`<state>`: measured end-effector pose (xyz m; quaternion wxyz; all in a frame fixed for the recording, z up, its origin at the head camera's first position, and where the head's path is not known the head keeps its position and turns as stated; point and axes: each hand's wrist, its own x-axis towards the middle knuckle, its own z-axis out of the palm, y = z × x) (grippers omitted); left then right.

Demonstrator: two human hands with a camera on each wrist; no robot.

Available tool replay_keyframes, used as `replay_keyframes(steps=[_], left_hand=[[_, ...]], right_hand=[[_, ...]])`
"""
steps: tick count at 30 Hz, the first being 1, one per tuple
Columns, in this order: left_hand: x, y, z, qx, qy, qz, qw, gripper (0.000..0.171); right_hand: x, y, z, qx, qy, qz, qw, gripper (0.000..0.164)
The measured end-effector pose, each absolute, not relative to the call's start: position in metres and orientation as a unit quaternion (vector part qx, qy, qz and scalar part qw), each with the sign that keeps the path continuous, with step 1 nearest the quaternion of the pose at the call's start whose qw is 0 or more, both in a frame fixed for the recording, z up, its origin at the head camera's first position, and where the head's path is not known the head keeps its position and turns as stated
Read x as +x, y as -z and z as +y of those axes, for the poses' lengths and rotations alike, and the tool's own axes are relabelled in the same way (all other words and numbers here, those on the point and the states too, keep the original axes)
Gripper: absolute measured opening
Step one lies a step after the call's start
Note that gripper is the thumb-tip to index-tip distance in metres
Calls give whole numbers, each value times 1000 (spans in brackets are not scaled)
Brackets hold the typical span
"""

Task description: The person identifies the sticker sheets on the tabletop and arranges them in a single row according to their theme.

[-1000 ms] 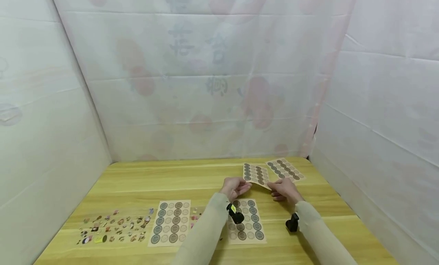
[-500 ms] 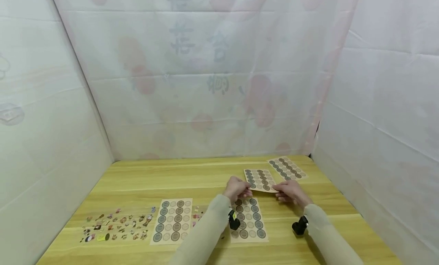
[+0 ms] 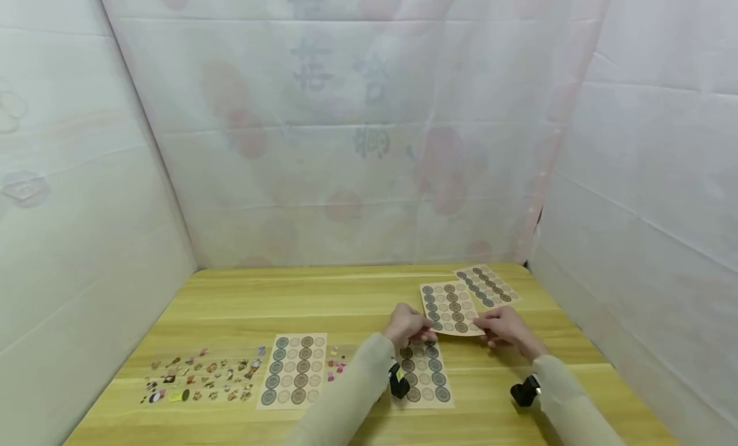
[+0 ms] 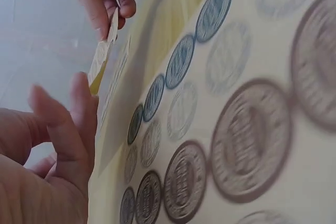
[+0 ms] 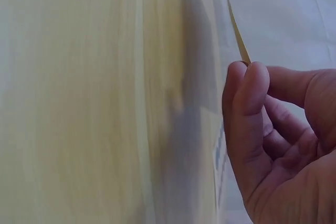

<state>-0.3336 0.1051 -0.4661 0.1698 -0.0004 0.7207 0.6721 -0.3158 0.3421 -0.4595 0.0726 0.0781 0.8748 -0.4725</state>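
Observation:
A tan sheet of round stickers (image 3: 452,308) is held up off the table, its near edge bowed slightly. My left hand (image 3: 408,324) pinches its near left corner, and my right hand (image 3: 507,329) pinches the near right corner. Between thumb and fingertips of the right hand (image 5: 286,135), the sheet's thin edge (image 5: 241,45) shows in the right wrist view. A second sticker sheet (image 3: 425,379) lies flat below the left hand, partly covered by the wrist; its rows of circles (image 4: 252,140) fill the left wrist view's right side.
Another sticker sheet (image 3: 293,372) lies flat left of the left forearm. At the back right rests one more sheet (image 3: 489,286), near the held one. Small colourful stickers (image 3: 202,379) spread over the table's left. Pale cloth walls (image 3: 357,177) border the wooden table (image 3: 277,305).
Both hands have brought the held sheet nearer to me and somewhat to the right. It now overlaps the far end of the sheet below. The head view has shifted slightly.

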Motion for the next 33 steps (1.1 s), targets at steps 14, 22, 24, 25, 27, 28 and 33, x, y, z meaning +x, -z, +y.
replay_keyframes(steps=[14,22,24,25,27,28,33], left_hand=[[-305,464,109,63,-638,718,272,13],[-290,468,116,124,-603,729,301,19],[-288,469,116,138,-592,732,308,21],[-287,469,116,145,-588,733,311,22],[-285,470,117,151,-584,734,313,22],[-284,470,116,152,-584,733,315,22],[-278,471,116,151,-580,730,329,21]], right_hand=[[-274,443,380,1,467,866,179,22],[-260,445,393,0,447,874,190,22],[-258,446,395,-1,443,875,196,23],[-257,447,396,-3,441,875,200,23],[-253,447,398,-3,436,876,206,23],[-252,447,399,-2,434,877,208,24],[-243,449,402,-6,434,874,217,26]])
